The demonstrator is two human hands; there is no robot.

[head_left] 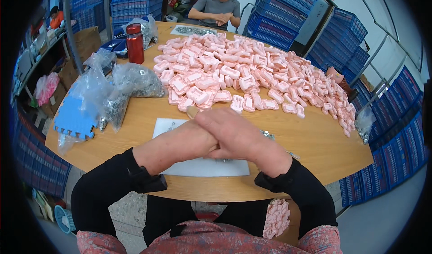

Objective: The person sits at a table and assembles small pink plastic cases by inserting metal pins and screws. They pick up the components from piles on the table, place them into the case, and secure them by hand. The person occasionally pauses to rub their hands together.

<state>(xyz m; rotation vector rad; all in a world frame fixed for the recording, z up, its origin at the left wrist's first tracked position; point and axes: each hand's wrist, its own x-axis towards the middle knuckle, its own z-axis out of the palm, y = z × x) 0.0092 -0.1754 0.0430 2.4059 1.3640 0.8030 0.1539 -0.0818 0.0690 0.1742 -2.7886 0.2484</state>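
Your right hand (238,134) lies over your left hand (189,141), fingers pressed together, clasped above the white sheet (202,166) | whether they pinch anything, you cannot tell | nearest pink plastic pieces (243,74) heaped just beyond on the wooden table (315,141) (clear bags (114,89) of metal parts to your left).

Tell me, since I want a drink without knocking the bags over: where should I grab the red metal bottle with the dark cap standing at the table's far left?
Probably grip the red metal bottle around its straight cylindrical body, below the dark cap. It stands upright, so a sideways wrap fits. Come from its right, where bare wooden table shows; clear plastic bags of small metal parts crowd its left and near side.
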